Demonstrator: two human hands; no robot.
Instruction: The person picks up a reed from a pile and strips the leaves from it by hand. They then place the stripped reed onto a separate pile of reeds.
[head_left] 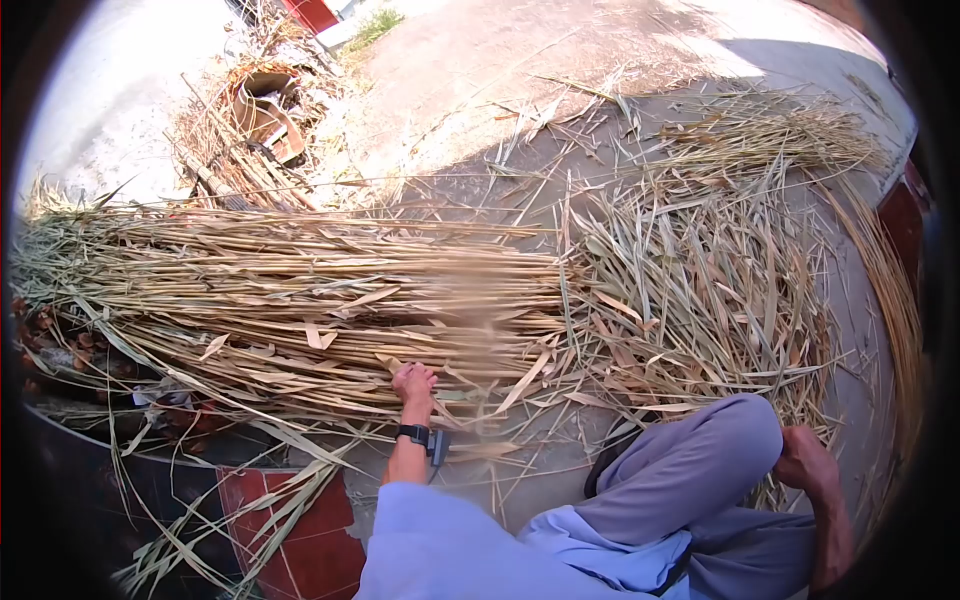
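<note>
A wide layer of long dry stalks [300,270] lies sideways across the left and middle. My left hand [415,382], with a dark band on its wrist, is at the near edge of these stalks, its fingers curled round a few of them. At the lower right, my right hand [803,460] is beside my bent knee [740,430]; its fingers are mostly hidden. A heap of loose dry leaves [700,290] lies just beyond the knee. A blurred patch covers the right part of the stalks.
Another stalk bundle [780,135] lies at the upper right, and long thin stalks [885,300] curve down the right edge. Debris with a broken brown container [268,120] is at the upper left. Red tiles [310,540] show at the lower left, with green-grey leaves across them.
</note>
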